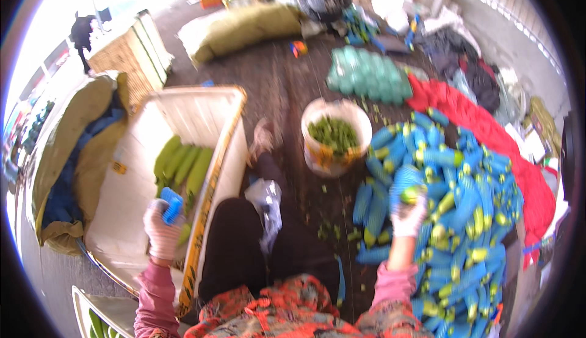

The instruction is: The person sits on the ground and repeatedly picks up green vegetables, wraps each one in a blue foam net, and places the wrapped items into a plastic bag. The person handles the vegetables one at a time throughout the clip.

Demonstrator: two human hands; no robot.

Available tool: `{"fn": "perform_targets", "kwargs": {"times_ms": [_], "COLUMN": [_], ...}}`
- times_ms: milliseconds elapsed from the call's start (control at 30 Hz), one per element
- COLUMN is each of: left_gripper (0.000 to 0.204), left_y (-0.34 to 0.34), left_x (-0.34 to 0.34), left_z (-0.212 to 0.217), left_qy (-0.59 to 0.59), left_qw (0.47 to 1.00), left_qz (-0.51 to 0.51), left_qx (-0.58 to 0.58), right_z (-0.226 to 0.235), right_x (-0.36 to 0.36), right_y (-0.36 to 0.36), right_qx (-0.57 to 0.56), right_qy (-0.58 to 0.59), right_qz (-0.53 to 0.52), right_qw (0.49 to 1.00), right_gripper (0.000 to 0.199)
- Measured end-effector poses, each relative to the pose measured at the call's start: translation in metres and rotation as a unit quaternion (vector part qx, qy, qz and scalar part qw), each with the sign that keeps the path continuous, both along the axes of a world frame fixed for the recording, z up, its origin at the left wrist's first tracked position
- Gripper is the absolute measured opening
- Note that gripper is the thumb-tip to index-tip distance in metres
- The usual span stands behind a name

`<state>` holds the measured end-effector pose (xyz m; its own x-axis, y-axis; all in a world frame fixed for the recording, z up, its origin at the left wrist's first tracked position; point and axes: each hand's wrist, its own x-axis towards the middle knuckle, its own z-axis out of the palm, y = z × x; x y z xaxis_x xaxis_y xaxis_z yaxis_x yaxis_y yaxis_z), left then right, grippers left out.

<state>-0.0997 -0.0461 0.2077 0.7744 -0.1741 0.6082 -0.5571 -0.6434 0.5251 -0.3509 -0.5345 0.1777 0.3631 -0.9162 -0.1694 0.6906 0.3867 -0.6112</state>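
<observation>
My left hand, in a pale striped glove, is closed round a small blue bundle that looks like foam net sleeves. It is over the right side of a white crate, where several long green gourds lie side by side. My right hand, also gloved, grips a green gourd in a blue foam net. That hand is above the left part of a big heap of gourds in blue nets.
A white bucket holding green trimmings stands between crate and heap. Behind the heap are a teal net sack and a red cloth. A long olive sack lies farther off. My legs are between crate and heap; a person is far left.
</observation>
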Motion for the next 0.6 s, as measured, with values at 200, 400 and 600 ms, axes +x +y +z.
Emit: {"fn": "perform_targets", "kwargs": {"times_ms": [200,400,600], "left_gripper": [0.022,0.025,0.042], "left_y": [-0.066,-0.054,-0.031], "left_x": [-0.055,-0.104,-0.084], "left_z": [0.063,0.079,0.059], "left_qy": [0.001,0.03,0.303], "left_qw": [0.992,0.968,0.807], "left_qz": [-0.056,-0.115,-0.286], "left_qx": [0.109,0.219,-0.417], "right_z": [0.127,0.073,0.1], "right_x": [0.059,0.117,0.159], "right_y": [0.129,0.273,0.316], "right_qx": [-0.427,-0.398,-0.441], "right_qy": [0.101,0.058,0.025], "right_qz": [0.192,0.557,0.442], "right_qw": [0.878,0.727,0.781], "right_gripper": [0.036,0.041,0.031]}}
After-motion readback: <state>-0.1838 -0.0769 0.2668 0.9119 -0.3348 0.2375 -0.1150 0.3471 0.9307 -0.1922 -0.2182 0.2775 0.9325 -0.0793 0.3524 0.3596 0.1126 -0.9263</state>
